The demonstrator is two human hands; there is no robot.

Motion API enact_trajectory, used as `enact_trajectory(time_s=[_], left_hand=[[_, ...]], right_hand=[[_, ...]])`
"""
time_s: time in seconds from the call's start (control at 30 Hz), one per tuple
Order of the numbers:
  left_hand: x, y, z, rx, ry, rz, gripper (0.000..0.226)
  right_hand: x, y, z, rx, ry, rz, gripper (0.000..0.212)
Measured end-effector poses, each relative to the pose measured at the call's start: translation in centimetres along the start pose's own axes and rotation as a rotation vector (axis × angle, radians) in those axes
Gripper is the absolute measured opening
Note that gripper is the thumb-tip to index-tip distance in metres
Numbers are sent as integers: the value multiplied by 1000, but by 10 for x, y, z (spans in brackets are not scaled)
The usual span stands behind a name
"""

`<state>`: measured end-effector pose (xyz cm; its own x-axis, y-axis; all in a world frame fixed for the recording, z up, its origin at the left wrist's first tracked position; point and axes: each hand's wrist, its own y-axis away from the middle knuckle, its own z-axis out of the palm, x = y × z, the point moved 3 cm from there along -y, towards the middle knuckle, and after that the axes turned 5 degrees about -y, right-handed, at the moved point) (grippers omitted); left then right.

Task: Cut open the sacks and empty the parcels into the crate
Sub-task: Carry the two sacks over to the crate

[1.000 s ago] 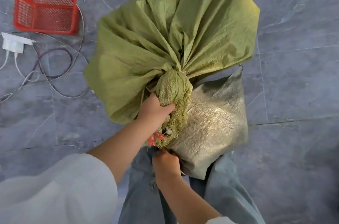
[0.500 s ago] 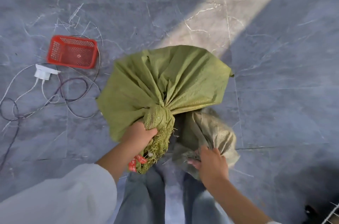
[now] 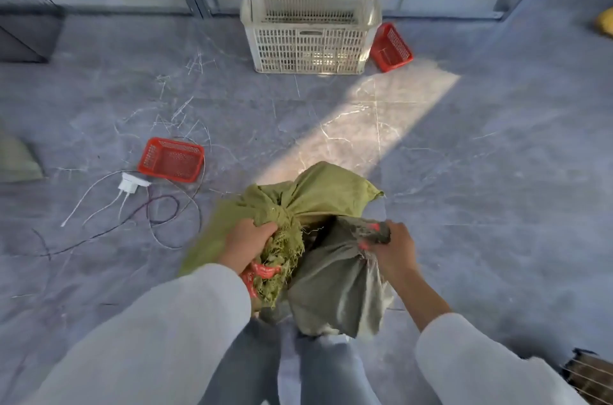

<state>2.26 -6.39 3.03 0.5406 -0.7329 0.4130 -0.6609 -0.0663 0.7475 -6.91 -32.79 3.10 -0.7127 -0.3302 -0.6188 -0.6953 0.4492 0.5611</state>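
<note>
A green woven sack (image 3: 318,195) hangs low in front of my legs, its frayed neck tied with red string. My left hand (image 3: 243,243) grips that bunched neck. Beside it on the right hangs a grey woven sack (image 3: 335,285), and my right hand (image 3: 393,250) grips its gathered top, where bits of red string show. The two sacks touch each other. A large white slatted crate (image 3: 310,46) stands on the floor straight ahead by the wall, its inside showing no parcels.
A small red basket (image 3: 170,159) lies on the grey floor to the left, with a white plug (image 3: 131,184) and loose cables beside it. Another red basket (image 3: 391,47) leans against the crate's right side. A dark mesh cage (image 3: 23,26) stands far left.
The view has tipped up, bringing the white crate and wall into sight. My right hand has taken hold of the grey sack's top and lifted it beside the green sack.
</note>
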Motion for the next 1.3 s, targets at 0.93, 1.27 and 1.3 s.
enact_trajectory(time_s=[0.93,1.27,1.3], left_hand=[[246,-27,-151,-97,359,248,23],[313,-147,-173,-222,250,152,29],[321,-160,-173,-222,251,135,29]], right_hand=[[-258,-131,-134,64,137,-248,17],[-333,-251,-127,44,256,-221,14],[-338,-264,-128,37,238,-219,18]])
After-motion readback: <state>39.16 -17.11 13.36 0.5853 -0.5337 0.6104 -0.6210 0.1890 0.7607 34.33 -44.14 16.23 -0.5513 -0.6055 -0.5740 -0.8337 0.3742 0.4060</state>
